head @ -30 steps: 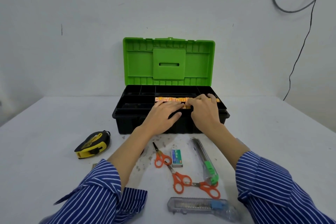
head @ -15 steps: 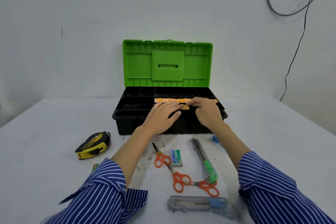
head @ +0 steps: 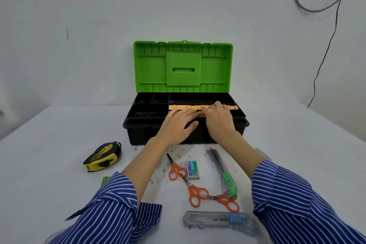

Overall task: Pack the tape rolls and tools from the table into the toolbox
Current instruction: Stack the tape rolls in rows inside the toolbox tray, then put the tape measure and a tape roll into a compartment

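Observation:
A black toolbox [head: 138, 125] stands open at the table's middle, its green lid [head: 150, 69] upright. A row of orange-yellow tape rolls [head: 178, 107] lies in the tray's long compartment. My left hand [head: 176, 125] rests flat on the row's middle with fingers extended. My right hand [head: 219, 121] lies over the right part of the row, fingers touching it. On the table lie a yellow-black tape measure [head: 102, 156], three orange scissors [head: 195, 192], a staple box [head: 192, 170], a green-slider knife [head: 222, 172] and a clear blue-slider knife [head: 215, 220].
A small green packet [head: 105, 180] peeks out by my left sleeve. A pale object [head: 263, 154] shows behind my right forearm. The wall rises right behind the toolbox, with a black cable [head: 324, 59] hanging at the right.
Both hands stay on the tape row in the tray. My right hand has shifted slightly left along the row. The view has tilted a little.

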